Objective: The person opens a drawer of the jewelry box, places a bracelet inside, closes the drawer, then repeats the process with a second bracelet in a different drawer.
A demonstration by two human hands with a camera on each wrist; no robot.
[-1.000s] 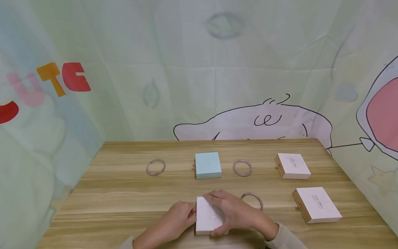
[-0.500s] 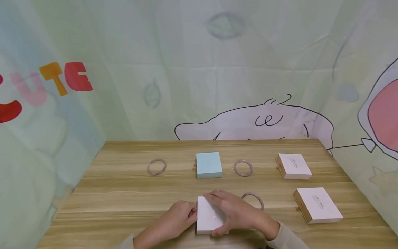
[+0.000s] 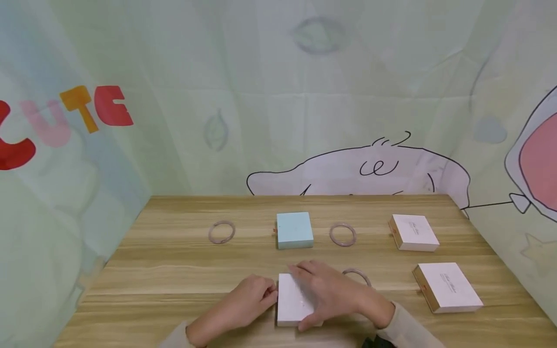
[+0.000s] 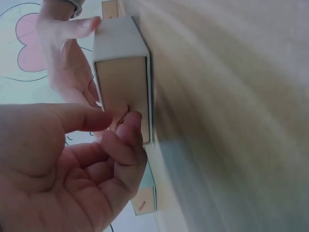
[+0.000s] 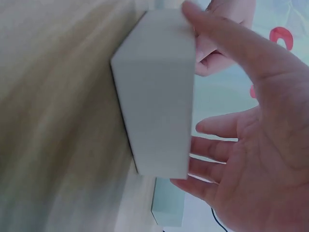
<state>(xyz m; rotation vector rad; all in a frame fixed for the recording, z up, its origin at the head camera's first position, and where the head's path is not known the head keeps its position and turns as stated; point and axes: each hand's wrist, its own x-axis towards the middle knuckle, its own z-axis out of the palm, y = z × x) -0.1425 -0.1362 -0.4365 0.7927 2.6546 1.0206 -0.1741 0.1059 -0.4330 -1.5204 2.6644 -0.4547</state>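
Note:
A white drawer-style gift box lies on the table near its front edge. My right hand spans its top and holds it, thumb at the near edge and fingers at the far edge. At the box's left side, my left hand pinches a small ribbon tab with thumb and curled fingers. In the left wrist view, the tan drawer front sits flush inside the white sleeve. From the right wrist view, the box's plain opposite side shows.
Behind stands a pale blue box. Thin mauve bangles lie at the left, by the blue box and partly behind my right hand. Two white boxes, one farther back and one nearer, stand right.
The head view has shifted slightly, so the whole scene sits a little farther right. Both hands keep their places on the white box.

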